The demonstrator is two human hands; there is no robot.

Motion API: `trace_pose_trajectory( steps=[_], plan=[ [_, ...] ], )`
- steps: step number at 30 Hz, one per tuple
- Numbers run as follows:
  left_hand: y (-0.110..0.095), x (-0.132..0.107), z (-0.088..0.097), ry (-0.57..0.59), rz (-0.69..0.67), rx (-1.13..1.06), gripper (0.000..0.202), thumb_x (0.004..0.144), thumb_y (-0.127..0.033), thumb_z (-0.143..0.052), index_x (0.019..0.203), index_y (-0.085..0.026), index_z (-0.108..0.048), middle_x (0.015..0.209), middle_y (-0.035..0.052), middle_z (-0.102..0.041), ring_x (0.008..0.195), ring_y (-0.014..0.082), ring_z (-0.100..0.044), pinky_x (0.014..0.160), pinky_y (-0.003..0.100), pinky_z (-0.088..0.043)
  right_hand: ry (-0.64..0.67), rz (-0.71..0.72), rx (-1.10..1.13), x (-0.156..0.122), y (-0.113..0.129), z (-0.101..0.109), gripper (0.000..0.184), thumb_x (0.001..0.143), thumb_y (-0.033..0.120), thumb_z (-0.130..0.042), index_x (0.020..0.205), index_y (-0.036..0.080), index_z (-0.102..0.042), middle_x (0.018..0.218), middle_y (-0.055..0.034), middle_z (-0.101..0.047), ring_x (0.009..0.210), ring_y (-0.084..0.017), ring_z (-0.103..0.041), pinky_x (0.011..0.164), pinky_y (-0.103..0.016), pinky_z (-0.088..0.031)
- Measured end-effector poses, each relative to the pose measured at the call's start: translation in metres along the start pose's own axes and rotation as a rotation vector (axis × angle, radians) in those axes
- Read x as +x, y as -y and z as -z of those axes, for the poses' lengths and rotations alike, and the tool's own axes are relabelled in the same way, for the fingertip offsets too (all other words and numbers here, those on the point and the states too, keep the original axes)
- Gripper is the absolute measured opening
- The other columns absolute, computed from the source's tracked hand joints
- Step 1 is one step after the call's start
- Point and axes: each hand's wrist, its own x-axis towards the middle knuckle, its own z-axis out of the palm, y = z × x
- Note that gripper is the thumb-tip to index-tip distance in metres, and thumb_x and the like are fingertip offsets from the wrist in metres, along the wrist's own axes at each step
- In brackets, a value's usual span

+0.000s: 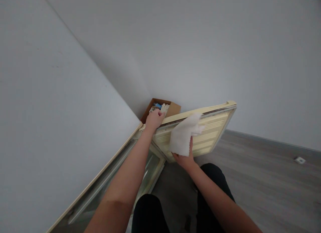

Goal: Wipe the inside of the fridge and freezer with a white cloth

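A small fridge stands on my left, and its cream door (213, 131) is swung open with the ribbed inner side towards me. My left hand (154, 120) is curled over the top edge of the door near the hinge side. In my right hand (185, 159) is a white paper towel (182, 136), partly crumpled, lying against the upper part of the door's inner face. The towel hides some of the right fingers. Below the left forearm, the fridge's inside (149, 166) shows clear shelves or drawers.
Behind the door, a cardboard box (174, 108) holds a blue item and pale gloves against the wall (200, 52). The fridge's white top (75, 109) fills the left. On the wooden floor (263, 186) at right lies a small white object (300, 160). My knees are close below.
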Motion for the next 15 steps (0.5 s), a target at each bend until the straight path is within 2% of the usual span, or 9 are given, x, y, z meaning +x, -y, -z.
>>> trace_pose_trajectory(
  steps=[2, 4, 6, 7, 9, 11, 13, 15],
  plan=[
    [0.001, 0.001, -0.001, 0.0, -0.002, 0.005, 0.029, 0.097, -0.045, -0.053, 0.086, -0.023, -0.068, 0.096, 0.01, -0.077, 0.09, 0.0243, -0.069, 0.082, 0.032, -0.048, -0.031, 0.165, -0.099, 0.0, -0.018, 0.005, 0.063, 0.081, 0.038, -0.072, 0.141, 0.02, -0.065, 0.15, -0.0173, -0.053, 0.147, -0.044, -0.034, 0.12, -0.072, -0.021],
    [0.002, 0.002, -0.002, -0.001, -0.009, 0.012, 0.028, 0.097, -0.044, -0.054, 0.085, -0.023, -0.068, 0.095, 0.0099, -0.077, 0.09, 0.025, -0.069, 0.08, 0.032, -0.048, -0.026, 0.194, -0.126, 0.002, -0.036, 0.006, 0.056, 0.088, 0.031, -0.065, 0.144, 0.023, -0.062, 0.152, -0.0174, -0.052, 0.144, -0.04, -0.041, 0.118, -0.069, -0.027],
    [0.002, 0.003, -0.003, 0.0, -0.019, 0.019, 0.028, 0.097, -0.044, -0.054, 0.085, -0.023, -0.068, 0.093, 0.0097, -0.077, 0.089, 0.0257, -0.069, 0.079, 0.032, -0.048, -0.021, 0.079, -0.146, 0.005, -0.049, 0.0, 0.043, 0.097, 0.03, -0.055, 0.138, 0.028, -0.067, 0.142, -0.016, -0.06, 0.13, -0.036, -0.055, 0.113, -0.066, -0.032],
    [0.002, 0.004, -0.002, 0.001, -0.024, 0.021, 0.028, 0.097, -0.045, -0.054, 0.085, -0.023, -0.067, 0.093, 0.0096, -0.077, 0.09, 0.026, -0.07, 0.079, 0.032, -0.048, -0.024, -0.005, -0.146, 0.006, -0.054, -0.004, 0.037, 0.099, 0.033, -0.052, 0.13, 0.028, -0.072, 0.131, -0.0163, -0.067, 0.12, -0.035, -0.062, 0.11, -0.066, -0.036],
    [0.002, 0.005, -0.002, 0.002, -0.031, 0.024, 0.028, 0.097, -0.045, -0.054, 0.085, -0.023, -0.067, 0.093, 0.0097, -0.077, 0.091, 0.0267, -0.07, 0.079, 0.033, -0.048, -0.016, -0.174, -0.119, 0.008, -0.064, -0.012, 0.037, 0.097, 0.04, -0.05, 0.107, 0.021, -0.08, 0.102, -0.0173, -0.074, 0.1, -0.034, -0.067, 0.102, -0.061, -0.043],
    [0.002, 0.005, -0.003, 0.002, -0.033, 0.026, 0.027, 0.098, -0.044, -0.053, 0.086, -0.023, -0.067, 0.094, 0.01, -0.077, 0.092, 0.0272, -0.07, 0.08, 0.033, -0.048, -0.023, -0.335, -0.081, 0.01, -0.076, -0.017, 0.039, 0.091, 0.043, -0.051, 0.084, 0.015, -0.078, 0.079, -0.0177, -0.07, 0.089, -0.034, -0.067, 0.095, -0.057, -0.048],
    [0.002, 0.005, -0.004, -0.001, -0.031, 0.027, 0.027, 0.098, -0.043, -0.053, 0.086, -0.023, -0.067, 0.095, 0.0104, -0.077, 0.093, 0.0275, -0.07, 0.081, 0.034, -0.048, -0.102, -0.49, -0.043, 0.013, -0.09, -0.018, 0.041, 0.087, 0.041, -0.049, 0.076, 0.012, -0.075, 0.073, -0.0205, -0.068, 0.089, -0.037, -0.066, 0.095, -0.059, -0.047],
    [0.001, 0.005, -0.006, -0.005, -0.03, 0.027, 0.028, 0.098, -0.043, -0.052, 0.085, -0.023, -0.066, 0.095, 0.0102, -0.077, 0.092, 0.0274, -0.07, 0.081, 0.034, -0.048, -0.18, -0.566, 0.029, 0.018, -0.105, -0.015, 0.046, 0.092, 0.04, -0.043, 0.09, 0.008, -0.076, 0.088, -0.0247, -0.07, 0.101, -0.04, -0.063, 0.101, -0.066, -0.04]
  ],
)
